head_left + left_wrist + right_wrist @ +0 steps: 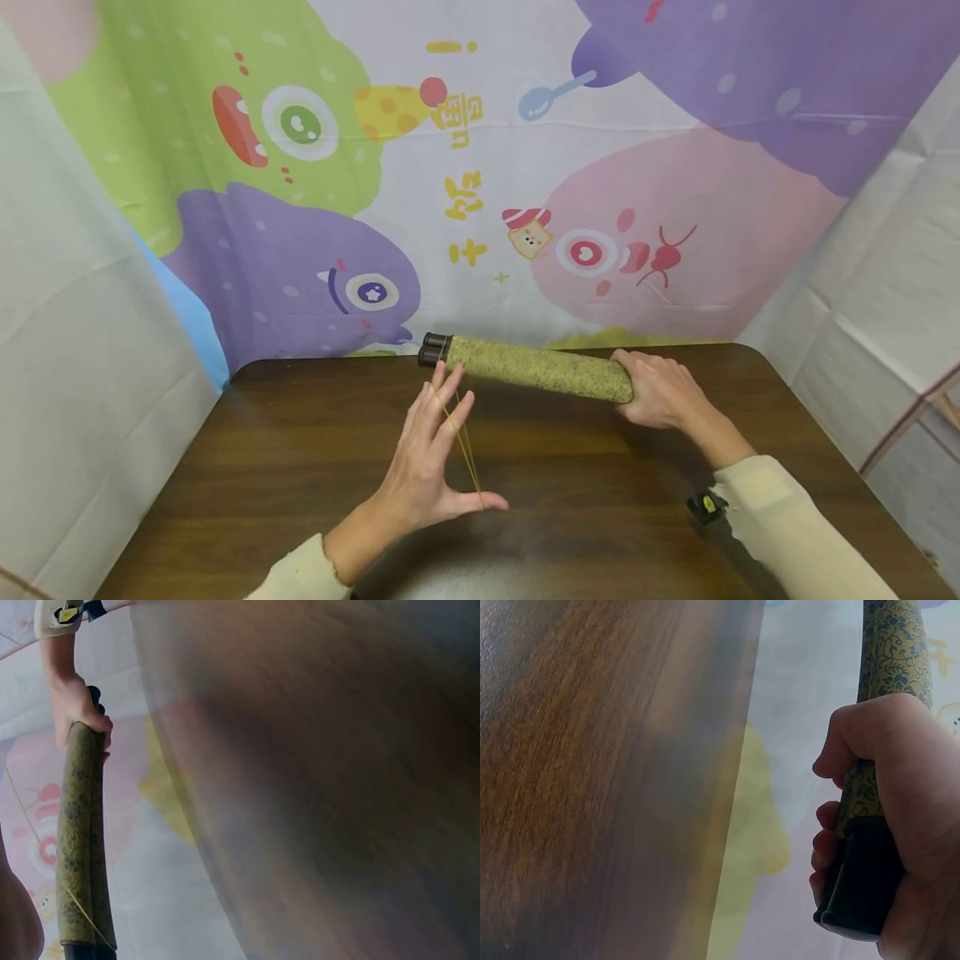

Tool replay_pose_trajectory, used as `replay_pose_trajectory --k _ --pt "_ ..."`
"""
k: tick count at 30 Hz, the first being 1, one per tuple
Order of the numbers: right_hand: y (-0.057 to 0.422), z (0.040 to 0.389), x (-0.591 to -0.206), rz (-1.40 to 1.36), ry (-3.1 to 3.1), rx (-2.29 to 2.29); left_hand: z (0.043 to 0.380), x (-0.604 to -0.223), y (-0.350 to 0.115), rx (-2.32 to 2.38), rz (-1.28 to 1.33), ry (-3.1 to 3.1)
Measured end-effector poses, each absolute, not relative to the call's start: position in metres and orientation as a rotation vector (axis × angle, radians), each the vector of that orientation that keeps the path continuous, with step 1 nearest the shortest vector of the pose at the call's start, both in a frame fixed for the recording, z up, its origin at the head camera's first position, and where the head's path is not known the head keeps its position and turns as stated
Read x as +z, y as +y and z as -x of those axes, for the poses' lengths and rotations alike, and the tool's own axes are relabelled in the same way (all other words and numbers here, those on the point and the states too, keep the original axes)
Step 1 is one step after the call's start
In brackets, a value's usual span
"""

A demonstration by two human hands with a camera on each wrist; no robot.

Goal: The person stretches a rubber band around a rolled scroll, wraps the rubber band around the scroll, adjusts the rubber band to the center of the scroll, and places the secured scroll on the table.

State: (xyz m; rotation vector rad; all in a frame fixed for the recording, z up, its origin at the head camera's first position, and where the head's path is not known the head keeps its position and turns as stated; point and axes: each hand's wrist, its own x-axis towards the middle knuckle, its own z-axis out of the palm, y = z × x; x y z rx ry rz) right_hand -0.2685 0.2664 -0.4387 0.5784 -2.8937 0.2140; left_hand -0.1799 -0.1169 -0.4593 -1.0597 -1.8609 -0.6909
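One thin yellow rubber band (471,467) stretches across the left hand (420,467), thumb and fingers spread wide, fingertips just beside the scroll's (540,367) dark knobs. Farther along, the right hand (663,390) curls round the scroll's other end, above the brown table (577,492), before a cartoon curtain (480,304).

Soft glare on dark tabletop (570,475)
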Motion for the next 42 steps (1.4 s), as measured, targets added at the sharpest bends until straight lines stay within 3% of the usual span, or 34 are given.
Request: replay_pose_trajectory --k 22,42 --pt "0.2675 0.2669 -0.4380 -0.585 -2.784 0.284 0.1777 -0.4614 -0.1133 -0.862 0.869 -1.870" --pt "0.2613 0.2644 -0.4375 -0.542 -2.827 0.386 0.1808 -0.4601 -0.1083 -0.973 0.905 -1.776"
